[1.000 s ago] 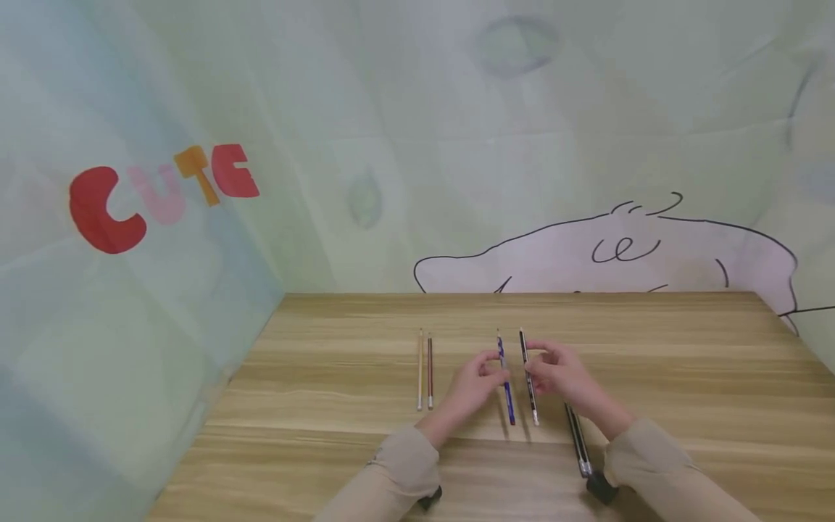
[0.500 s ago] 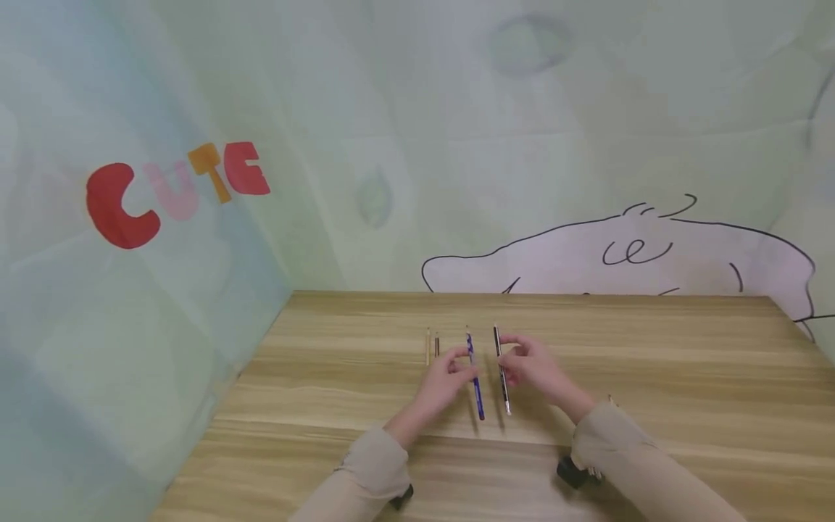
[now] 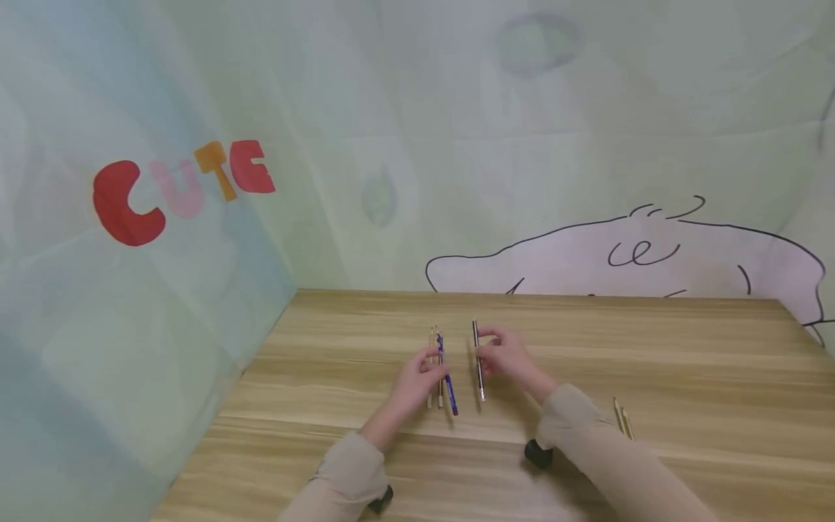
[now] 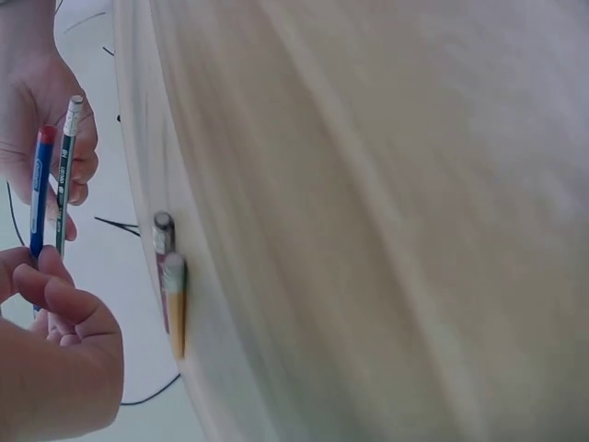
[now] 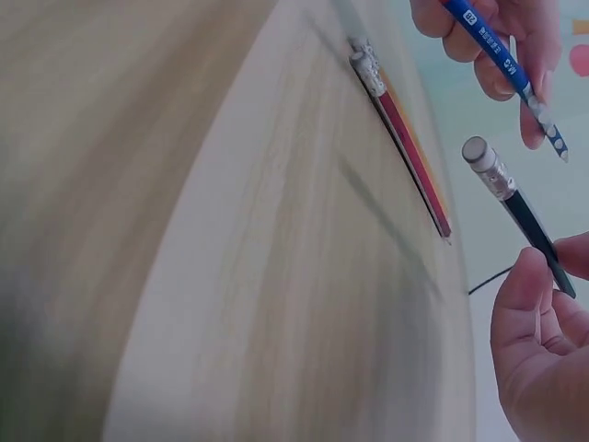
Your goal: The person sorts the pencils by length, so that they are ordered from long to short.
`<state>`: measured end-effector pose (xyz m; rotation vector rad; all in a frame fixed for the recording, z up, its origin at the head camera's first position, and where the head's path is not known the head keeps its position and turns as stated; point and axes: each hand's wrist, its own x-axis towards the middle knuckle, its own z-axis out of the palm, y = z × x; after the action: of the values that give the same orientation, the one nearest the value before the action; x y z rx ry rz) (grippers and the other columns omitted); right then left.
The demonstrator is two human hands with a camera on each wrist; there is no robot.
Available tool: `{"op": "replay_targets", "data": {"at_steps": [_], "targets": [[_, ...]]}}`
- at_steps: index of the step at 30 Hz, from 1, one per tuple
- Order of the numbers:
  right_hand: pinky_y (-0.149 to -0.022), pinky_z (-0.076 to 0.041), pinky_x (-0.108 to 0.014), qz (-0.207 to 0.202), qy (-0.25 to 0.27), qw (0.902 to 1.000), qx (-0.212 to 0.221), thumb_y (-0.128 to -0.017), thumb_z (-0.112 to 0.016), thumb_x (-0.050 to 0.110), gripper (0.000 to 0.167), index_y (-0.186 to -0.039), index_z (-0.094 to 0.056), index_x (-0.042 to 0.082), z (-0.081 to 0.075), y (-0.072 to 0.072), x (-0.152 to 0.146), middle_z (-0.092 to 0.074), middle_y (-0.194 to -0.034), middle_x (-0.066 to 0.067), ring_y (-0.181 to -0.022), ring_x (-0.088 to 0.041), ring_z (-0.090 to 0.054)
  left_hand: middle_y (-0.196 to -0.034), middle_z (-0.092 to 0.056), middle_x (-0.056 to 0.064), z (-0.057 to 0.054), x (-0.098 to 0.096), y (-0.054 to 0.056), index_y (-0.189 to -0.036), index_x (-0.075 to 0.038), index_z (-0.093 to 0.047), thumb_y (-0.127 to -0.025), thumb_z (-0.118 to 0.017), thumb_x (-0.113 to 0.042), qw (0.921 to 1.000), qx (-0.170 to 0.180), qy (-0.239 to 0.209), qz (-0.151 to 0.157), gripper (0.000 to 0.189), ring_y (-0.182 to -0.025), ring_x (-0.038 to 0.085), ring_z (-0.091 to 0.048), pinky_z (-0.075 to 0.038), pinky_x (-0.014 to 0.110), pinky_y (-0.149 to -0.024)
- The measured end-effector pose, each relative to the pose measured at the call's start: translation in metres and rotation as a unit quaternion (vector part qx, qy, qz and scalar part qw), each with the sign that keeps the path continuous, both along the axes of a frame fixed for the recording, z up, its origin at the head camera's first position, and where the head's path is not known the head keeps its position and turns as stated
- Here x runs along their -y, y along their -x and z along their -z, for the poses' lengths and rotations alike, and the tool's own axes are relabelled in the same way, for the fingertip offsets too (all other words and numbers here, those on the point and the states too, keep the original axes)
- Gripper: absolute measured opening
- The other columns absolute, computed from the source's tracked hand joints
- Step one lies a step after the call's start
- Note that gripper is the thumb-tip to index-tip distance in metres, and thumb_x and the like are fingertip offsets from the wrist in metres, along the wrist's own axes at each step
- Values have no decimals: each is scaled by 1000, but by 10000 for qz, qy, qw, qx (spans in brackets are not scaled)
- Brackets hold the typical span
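Note:
My left hand [image 3: 412, 384] pinches a blue pencil [image 3: 450, 388] with a red end, its point away from me. To its right, my right hand [image 3: 512, 359] pinches a black pencil [image 3: 481, 380] with a white eraser. Both are held above the table and stand apart from each other. Beneath the blue pencil on the table lie a yellow pencil [image 4: 177, 313] and a dark red pencil [image 5: 405, 138], side by side. In the head view my left hand and the blue pencil partly cover these two.
Two more pencils [image 3: 622, 419] lie on the wooden table [image 3: 685, 355] by my right forearm, their lower ends hidden by the sleeve. A printed cloth [image 3: 365, 145] stands along the table's back and left edges.
Both hands have moved left with their pencils, the blue one now over the pair on the table. The two pencils by my right sleeve show their tips now.

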<state>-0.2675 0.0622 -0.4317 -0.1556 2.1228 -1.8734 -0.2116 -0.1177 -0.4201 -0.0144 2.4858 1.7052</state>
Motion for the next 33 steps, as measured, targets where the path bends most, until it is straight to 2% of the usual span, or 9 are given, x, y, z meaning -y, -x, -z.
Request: {"op": "replay_targets", "data": {"at_steps": [6,10,15,22,33], "targets": [[-49,-47,-22,101,22,9999,52,-79,-54,-1,42,-121,-45,-2,6,3,17,-51,-62,-2,-50,-11,-49,-92,-63,15,4,10,0,-123,-3,-46,-84,-56,-19,9999,14,-77,-119,44,-66,14,-51,-42,23,-57],[-46,-46,-23,191,-4,9998,104,-77,-55,-3,41,-117,-46,-2,10,3,26,-50,-60,-2,-48,-11,-48,-94,-63,17,7,15,-1,-122,0,-45,-83,-56,-17,9996,-19,-217,-188,44,-68,15,-53,-44,24,-60],[-46,-46,-23,360,-99,9991,217,-76,-57,-3,41,-115,-47,-1,13,4,36,-51,-62,-5,-48,-13,-47,-86,-62,13,8,20,-1,-121,1,-46,-83,-57,-14,9989,-13,-309,-348,43,-63,12,-49,-44,24,-59],[-42,-45,-22,462,-406,9976,311,-75,-57,-3,40,-114,-48,-2,17,6,47,-52,-61,-5,-45,-12,-46,-75,-58,3,8,24,0,-119,0,-47,-83,-56,-12,9985,162,-327,-406,40,-56,10,-43,-38,20,-52],[-40,-43,-20,655,-1083,9916,265,-72,-59,-4,37,-108,-51,-3,13,9,59,-52,-63,-6,-43,-11,-45,-68,-52,1,8,26,1,-120,2,-47,-82,-57,-11,9991,184,-203,-329,41,-57,9,-42,-37,20,-52]]}}
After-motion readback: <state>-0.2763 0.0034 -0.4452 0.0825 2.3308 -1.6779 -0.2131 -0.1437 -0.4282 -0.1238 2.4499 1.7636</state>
